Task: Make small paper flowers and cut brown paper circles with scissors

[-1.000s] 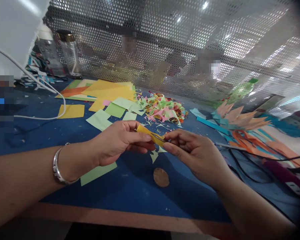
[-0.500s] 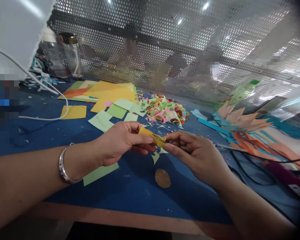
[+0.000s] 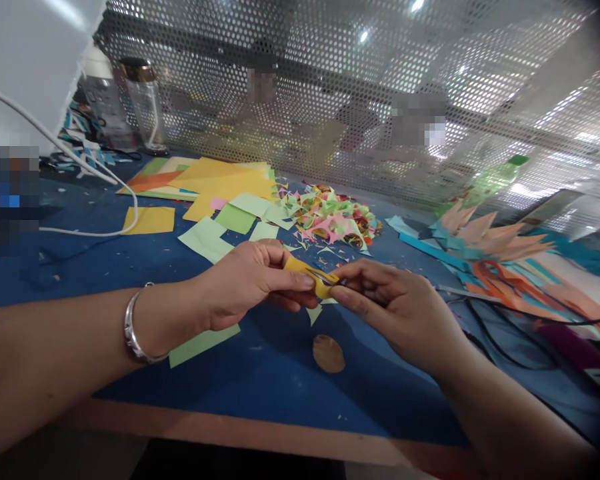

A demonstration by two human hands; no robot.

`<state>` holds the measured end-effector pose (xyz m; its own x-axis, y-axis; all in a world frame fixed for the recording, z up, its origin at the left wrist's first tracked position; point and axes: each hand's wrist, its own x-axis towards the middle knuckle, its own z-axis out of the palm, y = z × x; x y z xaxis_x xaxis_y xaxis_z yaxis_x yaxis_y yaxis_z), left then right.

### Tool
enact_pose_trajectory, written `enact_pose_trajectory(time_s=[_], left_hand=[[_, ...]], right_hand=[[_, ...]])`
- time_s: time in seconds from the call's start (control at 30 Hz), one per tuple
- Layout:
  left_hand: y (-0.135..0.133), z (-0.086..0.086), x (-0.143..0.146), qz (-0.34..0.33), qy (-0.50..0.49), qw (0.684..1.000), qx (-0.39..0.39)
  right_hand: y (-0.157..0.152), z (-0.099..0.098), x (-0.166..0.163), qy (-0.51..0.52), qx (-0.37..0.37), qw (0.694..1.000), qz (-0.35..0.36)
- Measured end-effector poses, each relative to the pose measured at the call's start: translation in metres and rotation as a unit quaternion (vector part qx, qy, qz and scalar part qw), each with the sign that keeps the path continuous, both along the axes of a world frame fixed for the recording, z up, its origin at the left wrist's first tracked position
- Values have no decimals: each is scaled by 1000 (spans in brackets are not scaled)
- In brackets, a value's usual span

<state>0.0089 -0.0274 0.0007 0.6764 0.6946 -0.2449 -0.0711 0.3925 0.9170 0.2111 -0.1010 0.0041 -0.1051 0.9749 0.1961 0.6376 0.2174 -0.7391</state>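
Note:
My left hand (image 3: 257,280) pinches a small piece of yellow paper (image 3: 295,265) between thumb and fingers, above the blue table. Close to it, the closed fingers of my right hand (image 3: 390,303) hold small scissors (image 3: 324,276). Only their slim metal blades show against the paper; the handles are hidden in the hand. The near part of the paper curls down beside the right fingertips. A brown paper oval (image 3: 329,354) lies on the table below my hands. Pale green paper (image 3: 205,345) sticks out from under my left wrist.
Behind my hands lies a heap of colourful paper scraps (image 3: 335,217). Yellow sheets (image 3: 225,177) and green paper squares (image 3: 235,219) are spread to its left. Two bottles (image 3: 143,107) stand against the perforated screen (image 3: 300,100). Peach paper points (image 3: 480,237) and black cables (image 3: 505,357) lie right.
The yellow paper has curled more at its near edge beside my right fingertips. Both hands stay close together, and the whole view has shifted slightly.

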Motion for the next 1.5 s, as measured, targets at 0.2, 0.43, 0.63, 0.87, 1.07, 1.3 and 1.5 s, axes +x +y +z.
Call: enact_pose_trajectory(time_s=[0.2, 0.43, 0.63, 0.87, 1.07, 1.3, 1.5], left_hand=[[2, 1, 0, -16, 5, 1000, -3], [2, 2, 0, -27, 4, 1000, 2], [2, 5, -5, -45, 9, 999, -3], [1, 6, -4, -32, 29, 999, 2], [3, 2, -3, -49, 25, 998, 7], [3, 3, -2, -43, 29, 998, 23], [2, 3, -1, -47, 33, 998, 32]], right_hand=[[-1, 0, 0, 7, -1, 1000, 2], [0, 2, -2, 0, 3, 1000, 0], [-1, 1, 0, 0, -7, 1000, -2], [-1, 0, 2, -3, -16, 1000, -2], [-1, 3, -1, 0, -14, 1000, 11], [-1, 5, -2, 1, -7, 1000, 15], [-1, 3, 0, -3, -7, 1000, 22]])
